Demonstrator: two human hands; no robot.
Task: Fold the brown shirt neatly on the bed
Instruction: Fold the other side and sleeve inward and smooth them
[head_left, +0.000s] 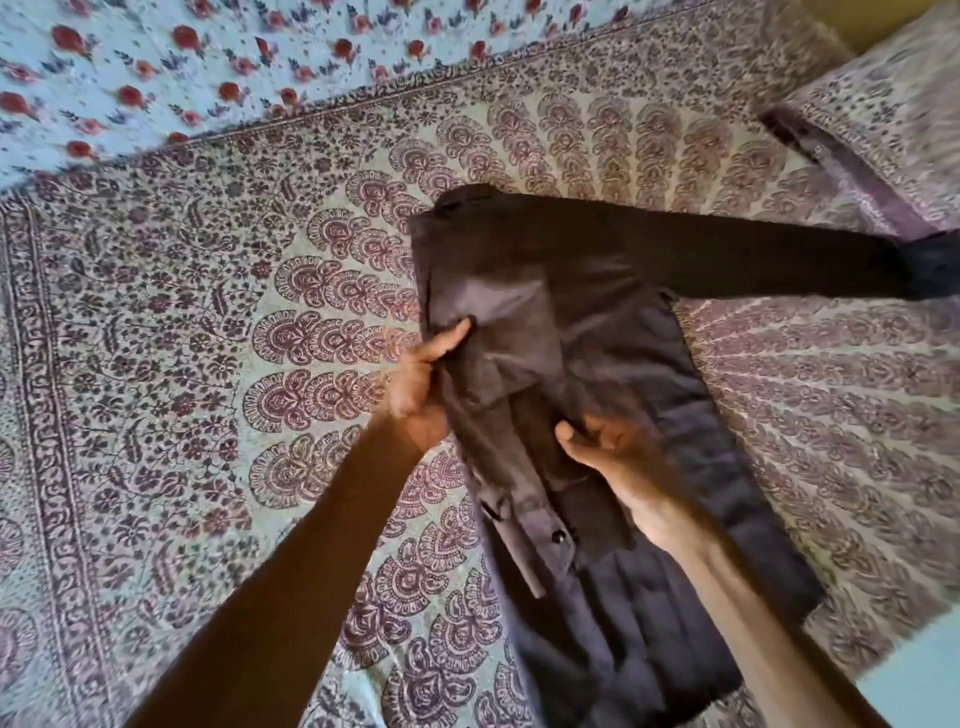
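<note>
Brown shirt (597, 270) lies beside the pillow (883, 114), one sleeve reaching toward it. Left hand (415, 395) pinches the shirt edge away from the pillow; right hand (623, 467), blurred, can't tell its grip.

shirt (649, 332) on bed (208, 312), pillow (893, 119) beyond

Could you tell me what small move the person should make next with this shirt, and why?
Likely the right hand should move to the outstretched sleeve and fold it inward. One side of the brown shirt is already folded in, the left hand pinching that edge, while this sleeve lies straight out over the bedspread.
</note>
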